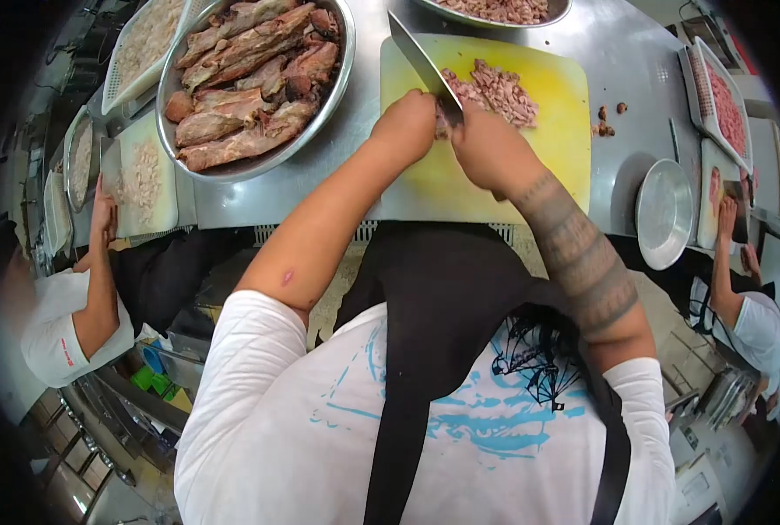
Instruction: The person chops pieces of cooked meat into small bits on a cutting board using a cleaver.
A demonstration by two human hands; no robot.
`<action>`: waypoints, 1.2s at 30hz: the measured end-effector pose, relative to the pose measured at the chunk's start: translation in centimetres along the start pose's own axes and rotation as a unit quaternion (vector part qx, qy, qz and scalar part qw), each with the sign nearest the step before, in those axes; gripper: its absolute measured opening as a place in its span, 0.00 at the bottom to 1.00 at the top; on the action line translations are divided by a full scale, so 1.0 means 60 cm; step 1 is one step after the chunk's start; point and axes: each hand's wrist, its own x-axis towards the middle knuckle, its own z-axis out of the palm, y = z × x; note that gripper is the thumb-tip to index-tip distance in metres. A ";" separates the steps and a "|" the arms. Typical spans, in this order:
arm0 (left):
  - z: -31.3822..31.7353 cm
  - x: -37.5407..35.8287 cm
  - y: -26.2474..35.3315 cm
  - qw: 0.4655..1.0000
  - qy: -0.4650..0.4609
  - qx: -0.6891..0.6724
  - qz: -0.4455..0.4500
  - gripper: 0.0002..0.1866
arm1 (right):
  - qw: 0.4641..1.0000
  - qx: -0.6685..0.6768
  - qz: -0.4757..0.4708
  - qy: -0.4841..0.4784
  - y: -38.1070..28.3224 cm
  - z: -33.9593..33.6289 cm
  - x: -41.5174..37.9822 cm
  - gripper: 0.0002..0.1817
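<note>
My right hand (486,153) grips the handle end of a broad-bladed kitchen knife (422,66), its blade slanting up and left over the yellow cutting board (556,175). Close against the blade's left side is my left hand (410,122), fingers curled; what they hold, if anything, is hidden. A pile of diced meat (499,92) lies on the board just beyond the knife, with a few bits between my hands. Left of the board stands a big metal bowl (344,87) holding several long browned pieces of meat (250,87).
A metal bowl of diced meat (499,7) stands at the back. Right of the board are small brown scraps (604,129), a round metal pan (665,214) and a white basket of meat (724,101). Co-workers cut at boards on the left (101,214) and right (728,219).
</note>
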 end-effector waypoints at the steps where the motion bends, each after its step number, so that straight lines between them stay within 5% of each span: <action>1: -0.005 0.009 -0.001 1.000 0.014 -0.013 -0.005 0.09 | 0.995 -0.028 -0.081 0.042 0.031 0.011 0.003 0.16; 5: -0.002 0.005 -0.002 1.000 0.014 -0.008 -0.001 0.09 | 0.987 -0.049 -0.112 0.109 0.093 0.093 0.040 0.16; 12: -0.017 0.012 -0.010 1.000 0.014 0.002 0.005 0.09 | 0.992 -0.052 -0.100 0.063 0.038 0.023 -0.023 0.15; 16: -0.013 0.010 -0.019 1.000 -0.007 0.000 0.003 0.10 | 0.981 -0.066 -0.135 0.122 0.072 0.097 0.048 0.15; 20: -0.020 0.021 -0.029 0.999 -0.020 0.010 0.047 0.10 | 0.995 -0.044 -0.063 0.062 0.019 0.031 0.002 0.15; 25: -0.014 0.008 -0.026 1.000 -0.015 -0.004 0.019 0.12 | 0.994 -0.047 -0.068 0.073 0.061 0.080 0.003 0.15; 27: -0.024 0.014 -0.027 0.999 -0.028 0.016 0.032 0.12 | 0.980 -0.071 -0.132 0.134 0.056 0.093 0.041 0.15; 34: -0.022 0.005 -0.028 0.999 -0.035 -0.031 0.010 0.10 | 0.992 -0.066 -0.080 0.068 0.054 0.075 -0.012 0.16; 36: -0.014 -0.002 -0.031 0.999 -0.045 -0.006 0.029 0.11 | 0.974 -0.050 -0.139 0.174 0.081 0.125 0.040 0.16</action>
